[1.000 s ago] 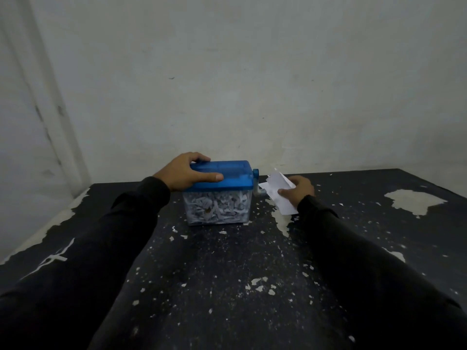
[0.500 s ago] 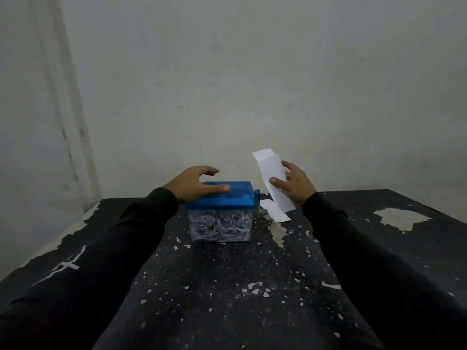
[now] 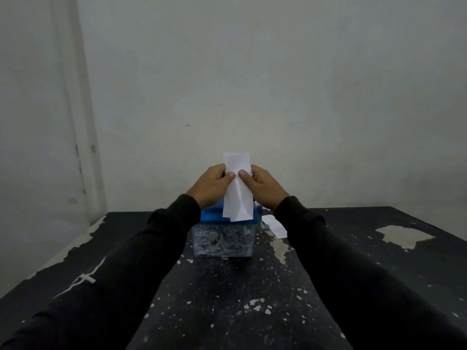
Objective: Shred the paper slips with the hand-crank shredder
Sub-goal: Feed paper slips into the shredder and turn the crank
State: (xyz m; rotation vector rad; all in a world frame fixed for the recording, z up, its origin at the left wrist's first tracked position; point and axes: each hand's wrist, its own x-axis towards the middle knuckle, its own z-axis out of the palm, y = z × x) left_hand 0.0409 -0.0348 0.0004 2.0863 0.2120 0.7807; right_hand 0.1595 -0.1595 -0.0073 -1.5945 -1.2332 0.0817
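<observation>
Paper slips [image 3: 237, 190]: white strips held upright in the air just above the shredder [image 3: 222, 233], pinched from both sides; looks like 2 or more overlapped, exact count not clear; lower ends hang in front of the blue lid [image 3: 211, 215], cannot tell if they touch the feed slot; left hand [image 3: 211, 186] has thumb curled on the near face and fingers behind, pinching the left edge; right hand [image 3: 266, 189] does the same on the right edge, thumb tip pressed on the front; neither hand on the shredder or crank; judged handling: very light, thin, floppy, creases and tears easily, a soft fold already shows down the middle; little slip risk on dry skin but bends if pushed from the top, so best held near the side edges at about mid-height, kept taut between the 2 hands so the bottom edge goes in straight; shredder body is clear plastic, bin looks nearly packed with shreds, likely light enough to slide on the table [image 3: 227, 311] when cranked, so 1 hand probably needs to brace the lid; crank knob partly hidden at the right side behind the wrist; 1 more spare slip [image 3: 275, 224] lies flat on the table just right of the shredder.
</observation>
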